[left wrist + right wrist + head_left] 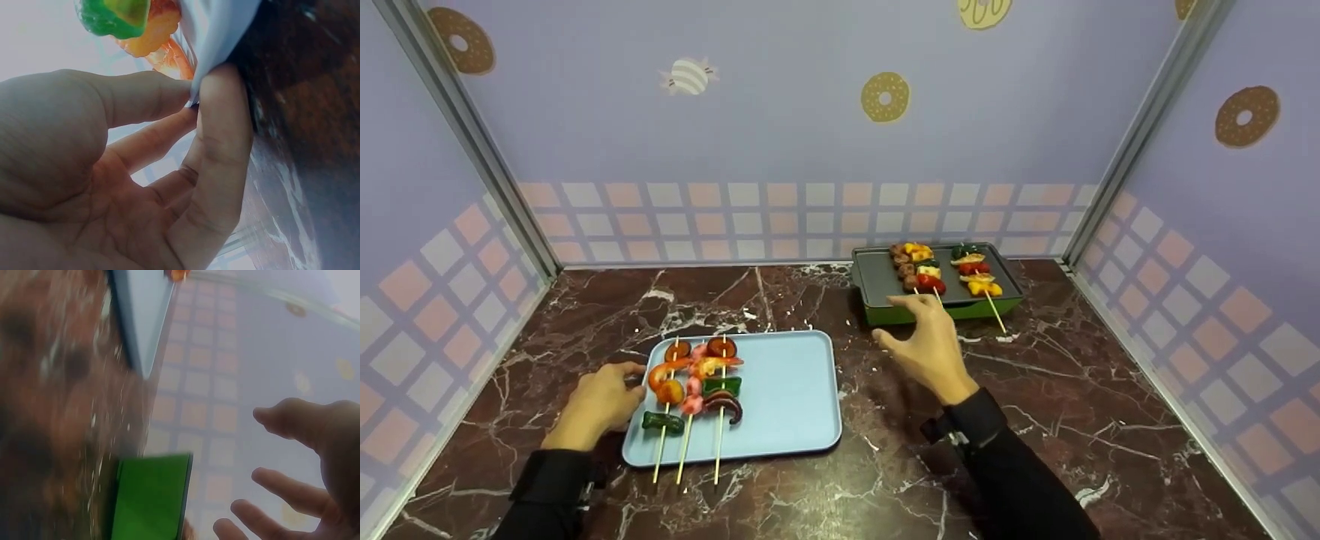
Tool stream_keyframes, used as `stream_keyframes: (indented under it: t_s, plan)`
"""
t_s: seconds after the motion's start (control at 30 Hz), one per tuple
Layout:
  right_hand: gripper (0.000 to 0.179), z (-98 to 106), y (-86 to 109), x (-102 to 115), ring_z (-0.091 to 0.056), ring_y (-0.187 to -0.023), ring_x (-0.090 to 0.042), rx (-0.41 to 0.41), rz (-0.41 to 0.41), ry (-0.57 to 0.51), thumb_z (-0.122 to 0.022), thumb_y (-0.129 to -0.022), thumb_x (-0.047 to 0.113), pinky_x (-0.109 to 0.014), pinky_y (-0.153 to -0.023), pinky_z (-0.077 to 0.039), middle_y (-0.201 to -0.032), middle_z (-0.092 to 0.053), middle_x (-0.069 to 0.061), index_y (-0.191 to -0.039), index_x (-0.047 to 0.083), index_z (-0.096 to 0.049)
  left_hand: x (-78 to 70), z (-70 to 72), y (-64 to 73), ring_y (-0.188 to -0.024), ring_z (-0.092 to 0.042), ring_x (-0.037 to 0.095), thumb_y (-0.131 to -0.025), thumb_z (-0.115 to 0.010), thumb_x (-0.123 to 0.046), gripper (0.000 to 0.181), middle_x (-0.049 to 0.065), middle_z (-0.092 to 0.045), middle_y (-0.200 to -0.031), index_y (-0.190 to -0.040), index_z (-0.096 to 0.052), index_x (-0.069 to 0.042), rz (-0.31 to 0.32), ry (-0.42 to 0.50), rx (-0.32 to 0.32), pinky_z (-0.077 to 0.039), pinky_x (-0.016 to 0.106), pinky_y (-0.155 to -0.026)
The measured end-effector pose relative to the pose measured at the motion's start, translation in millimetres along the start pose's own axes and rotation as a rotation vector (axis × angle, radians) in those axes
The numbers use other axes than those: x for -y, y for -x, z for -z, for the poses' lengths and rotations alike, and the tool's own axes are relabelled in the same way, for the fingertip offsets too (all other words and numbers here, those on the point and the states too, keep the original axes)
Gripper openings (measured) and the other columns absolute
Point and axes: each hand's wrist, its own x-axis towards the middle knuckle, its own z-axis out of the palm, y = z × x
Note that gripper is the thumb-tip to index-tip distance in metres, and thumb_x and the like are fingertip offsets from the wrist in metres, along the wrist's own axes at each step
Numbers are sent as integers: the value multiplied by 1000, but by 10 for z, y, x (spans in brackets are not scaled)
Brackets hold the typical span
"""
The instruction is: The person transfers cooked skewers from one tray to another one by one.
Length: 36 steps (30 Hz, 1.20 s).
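Observation:
My left hand (598,405) pinches the left rim of a light blue tray (787,390), its thumb above and a finger below in the left wrist view. On the tray's left half lie three toy food skewers: one with a shrimp (664,373), one with pink pieces (692,397), one with a tentacle piece (724,405). Their sticks overhang the front rim. My right hand (926,349) holds nothing, fingers spread, just in front of a green toy grill (885,313) with a grey top. Three skewers rest on it, including a meatball skewer (905,268) and a mixed vegetable skewer (976,270).
The dark red marbled tabletop (870,487) carries both tray and grill. A purple back wall (787,135) stands close behind the grill, and a side panel (1207,247) bounds the table on the right. One stick overhangs the grill's front edge.

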Motion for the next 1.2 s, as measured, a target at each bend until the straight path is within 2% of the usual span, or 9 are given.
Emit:
stream_keyframes:
  t_s: [0.3,0.57,0.8,1.0,1.2]
  plan:
    - [60,150,-126,-247,-59,-114,-35,-21,-67,115,-90,-80,28,-51,-96,-49,-130,-60,-15,-134,13,-69,-16,3,-7,-96,-57,45,-98,-61,-20,45,34,-61,-126,-141,-60,-3,8,-1,10,-47,52,-75]
    - [61,218,-249,-351,-62,-101,-35,-3,-95,193,-89,-81,25,-49,-79,-54,-126,-60,-18,-136,9,-67,-14,-3,-1,-82,-58,35,-99,-61,-19,47,27,-65,-114,-142,-58,-1,6,11,17,-46,46,-70]
    - [60,231,-348,-347,-65,-83,-36,0,-93,272,-90,-80,23,-49,-65,-54,-112,-64,-15,-134,11,-68,1,-1,4,-89,-59,40,-98,-62,-19,46,33,-63,-121,-141,-59,-2,4,11,7,-48,50,-73]
    - [51,223,-387,-358,-66,-81,-36,24,-67,317,-89,-81,20,-49,-63,-55,-100,-64,-13,-126,6,-71,-7,5,6,-89,-59,40,-98,-62,-18,46,33,-63,-121,-141,-59,-2,6,12,8,-47,49,-72]
    - [40,218,-407,-371,-69,-82,-35,46,-60,283,-86,-82,13,-49,-67,-57,-100,-71,-16,-118,2,-74,-7,-6,4,-80,-57,35,-99,-61,-18,46,30,-64,-115,-142,-58,-1,8,14,5,-45,46,-69]
